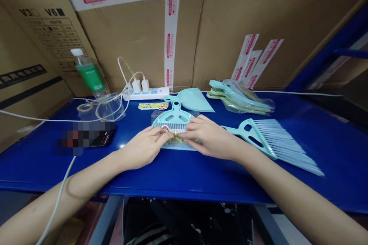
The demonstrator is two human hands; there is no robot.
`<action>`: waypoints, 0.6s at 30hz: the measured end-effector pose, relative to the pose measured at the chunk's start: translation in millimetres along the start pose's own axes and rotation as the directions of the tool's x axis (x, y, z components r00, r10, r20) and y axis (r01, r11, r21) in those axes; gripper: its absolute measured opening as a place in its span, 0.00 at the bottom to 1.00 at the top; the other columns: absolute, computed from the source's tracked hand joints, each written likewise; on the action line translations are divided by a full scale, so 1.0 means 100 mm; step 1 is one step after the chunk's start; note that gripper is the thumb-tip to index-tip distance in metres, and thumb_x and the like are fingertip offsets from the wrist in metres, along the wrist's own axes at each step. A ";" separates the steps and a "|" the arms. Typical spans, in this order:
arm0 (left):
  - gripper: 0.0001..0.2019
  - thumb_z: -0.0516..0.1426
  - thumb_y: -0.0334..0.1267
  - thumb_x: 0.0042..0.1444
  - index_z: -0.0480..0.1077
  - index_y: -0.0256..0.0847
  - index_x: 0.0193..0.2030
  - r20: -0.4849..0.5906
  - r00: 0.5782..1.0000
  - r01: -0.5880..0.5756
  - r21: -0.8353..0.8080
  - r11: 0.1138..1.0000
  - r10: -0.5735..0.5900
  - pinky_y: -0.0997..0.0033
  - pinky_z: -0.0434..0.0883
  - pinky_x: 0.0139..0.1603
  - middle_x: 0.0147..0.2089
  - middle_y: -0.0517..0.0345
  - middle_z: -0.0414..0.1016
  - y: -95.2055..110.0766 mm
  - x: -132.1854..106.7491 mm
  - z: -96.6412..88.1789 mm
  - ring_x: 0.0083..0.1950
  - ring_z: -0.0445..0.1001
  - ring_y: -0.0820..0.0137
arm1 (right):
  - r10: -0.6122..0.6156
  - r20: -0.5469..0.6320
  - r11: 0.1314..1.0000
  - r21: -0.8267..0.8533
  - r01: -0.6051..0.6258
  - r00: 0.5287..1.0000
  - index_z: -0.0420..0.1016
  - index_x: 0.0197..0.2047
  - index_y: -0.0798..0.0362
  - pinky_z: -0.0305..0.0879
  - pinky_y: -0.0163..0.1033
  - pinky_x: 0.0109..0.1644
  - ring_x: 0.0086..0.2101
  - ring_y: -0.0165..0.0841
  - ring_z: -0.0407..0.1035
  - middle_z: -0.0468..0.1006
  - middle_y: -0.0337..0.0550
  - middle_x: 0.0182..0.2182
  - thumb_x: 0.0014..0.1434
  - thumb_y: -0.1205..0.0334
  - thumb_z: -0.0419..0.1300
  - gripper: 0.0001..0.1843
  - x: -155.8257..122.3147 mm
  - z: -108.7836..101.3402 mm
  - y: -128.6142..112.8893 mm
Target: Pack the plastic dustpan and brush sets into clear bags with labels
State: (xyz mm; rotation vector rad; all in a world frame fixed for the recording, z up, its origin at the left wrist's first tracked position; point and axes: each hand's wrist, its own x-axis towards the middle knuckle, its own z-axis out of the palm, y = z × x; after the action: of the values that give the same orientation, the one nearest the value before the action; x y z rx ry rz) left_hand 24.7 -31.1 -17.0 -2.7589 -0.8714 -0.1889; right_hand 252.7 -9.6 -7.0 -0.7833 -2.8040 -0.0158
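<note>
In front of me on the blue table lies a light-blue dustpan and brush set (172, 116) with a clear plastic bag around it. My left hand (146, 143) is at its left front edge, fingers bent and closed on the bag's plastic near a yellow-green label (174, 139). From the right, my right hand (207, 136) has its fingers and thumb pinched on the same plastic. The fingertips of both hands almost meet over the label, partly hiding it and the bristles. Just right of my right hand rests a loose light-blue brush (258, 138), its handle end hidden behind that hand.
Behind the set lies a loose dustpan (195, 99); bagged sets (241, 97) are stacked to its right. A power strip (155, 93) with white cables, a bottle (91, 76), a paper label (153, 106) and a dark flat object (102, 138) are leftward. Cardboard boxes (138, 34) stand behind.
</note>
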 end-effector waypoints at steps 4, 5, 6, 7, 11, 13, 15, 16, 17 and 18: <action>0.22 0.43 0.21 0.56 0.62 0.33 0.57 0.026 1.000 0.001 -0.002 1.000 -0.001 0.62 0.69 0.48 0.45 0.46 0.75 0.00 0.01 0.02 0.51 0.69 0.62 | 0.023 0.048 1.000 -0.020 -0.022 0.999 0.78 0.45 0.52 0.50 0.41 0.39 0.34 0.36 0.61 0.72 0.45 0.29 0.61 0.70 0.52 0.15 0.03 0.05 -0.01; 0.22 0.43 0.21 0.56 0.63 0.33 0.56 0.028 1.000 0.006 0.005 1.000 -0.006 0.62 0.68 0.49 0.45 0.46 0.75 0.00 0.01 0.01 0.50 0.69 0.62 | 0.036 0.055 0.999 -0.019 -0.035 0.998 0.78 0.45 0.52 0.50 0.40 0.39 0.34 0.36 0.61 0.73 0.45 0.29 0.60 0.71 0.52 0.16 0.03 0.05 -0.01; 0.22 0.43 0.21 0.56 0.63 0.34 0.56 0.033 0.999 0.012 0.012 1.000 -0.013 0.62 0.68 0.49 0.45 0.46 0.75 0.00 0.01 0.01 0.50 0.69 0.62 | 0.050 0.065 0.999 -0.018 -0.049 0.997 0.79 0.45 0.51 0.50 0.40 0.39 0.34 0.36 0.61 0.73 0.45 0.29 0.59 0.72 0.52 0.17 0.04 0.04 -0.02; 0.22 0.44 0.21 0.56 0.63 0.34 0.55 0.040 0.999 0.020 0.017 1.000 -0.021 0.62 0.68 0.48 0.45 0.46 0.75 0.01 0.02 -0.01 0.50 0.69 0.62 | 0.064 0.076 0.998 -0.018 -0.063 0.995 0.79 0.45 0.51 0.49 0.41 0.38 0.34 0.36 0.61 0.73 0.44 0.29 0.58 0.73 0.52 0.18 0.03 0.03 -0.02; 0.20 0.44 0.21 0.55 0.65 0.35 0.52 0.085 0.992 0.097 -0.010 0.995 -0.096 0.65 0.68 0.45 0.42 0.49 0.75 0.00 0.02 -0.07 0.45 0.69 0.64 | 0.128 0.115 0.992 -0.004 -0.128 0.985 0.80 0.44 0.49 0.50 0.41 0.38 0.33 0.37 0.60 0.74 0.45 0.27 0.57 0.75 0.50 0.21 -0.01 -0.04 0.00; 0.20 0.44 0.20 0.55 0.65 0.35 0.51 0.084 0.988 0.130 -0.039 0.991 -0.127 0.65 0.68 0.44 0.42 0.50 0.76 -0.03 0.01 -0.10 0.43 0.68 0.64 | 0.146 0.124 0.989 0.010 -0.148 0.982 0.81 0.43 0.49 0.51 0.42 0.38 0.33 0.37 0.61 0.75 0.45 0.27 0.56 0.76 0.49 0.22 -0.05 -0.09 0.02; 0.20 0.43 0.20 0.55 0.64 0.34 0.50 0.077 0.987 0.147 -0.045 0.988 -0.143 0.66 0.69 0.43 0.43 0.50 0.76 -0.06 -0.01 -0.11 0.42 0.67 0.64 | 0.147 0.121 0.988 0.023 -0.150 0.982 0.81 0.41 0.49 0.53 0.43 0.39 0.34 0.37 0.62 0.76 0.45 0.28 0.55 0.76 0.49 0.22 -0.10 -0.13 0.05; 0.20 0.43 0.20 0.55 0.64 0.34 0.50 0.078 0.985 0.158 -0.035 0.987 -0.155 0.66 0.69 0.42 0.43 0.50 0.76 -0.07 -0.02 -0.11 0.41 0.67 0.64 | 0.146 0.117 0.988 0.026 -0.150 0.982 0.82 0.40 0.49 0.54 0.43 0.40 0.35 0.37 0.62 0.77 0.45 0.28 0.55 0.76 0.49 0.22 -0.12 -0.14 0.07; 0.20 0.43 0.20 0.54 0.64 0.34 0.50 0.084 0.981 0.174 -0.018 0.985 -0.172 0.66 0.69 0.42 0.41 0.50 0.76 -0.08 -0.02 -0.12 0.39 0.67 0.64 | 0.150 0.113 0.988 0.025 -0.154 0.982 0.82 0.38 0.49 0.54 0.44 0.41 0.35 0.38 0.63 0.78 0.45 0.28 0.54 0.76 0.49 0.22 -0.13 -0.16 0.08; 0.20 0.43 0.20 0.54 0.64 0.34 0.50 0.093 0.977 0.195 0.003 0.981 -0.194 0.66 0.69 0.41 0.39 0.50 0.75 -0.09 -0.03 -0.12 0.39 0.67 0.64 | 0.157 0.112 0.987 0.022 -0.160 0.981 0.82 0.36 0.49 0.55 0.45 0.42 0.36 0.38 0.64 0.78 0.45 0.28 0.54 0.76 0.49 0.21 -0.15 -0.17 0.09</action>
State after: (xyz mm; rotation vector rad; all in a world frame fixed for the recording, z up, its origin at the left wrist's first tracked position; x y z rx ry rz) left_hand 16.3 -28.6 -4.0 -2.7042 -1.1675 -0.0983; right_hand 273.2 -10.6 5.6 -1.0276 -2.8266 0.1000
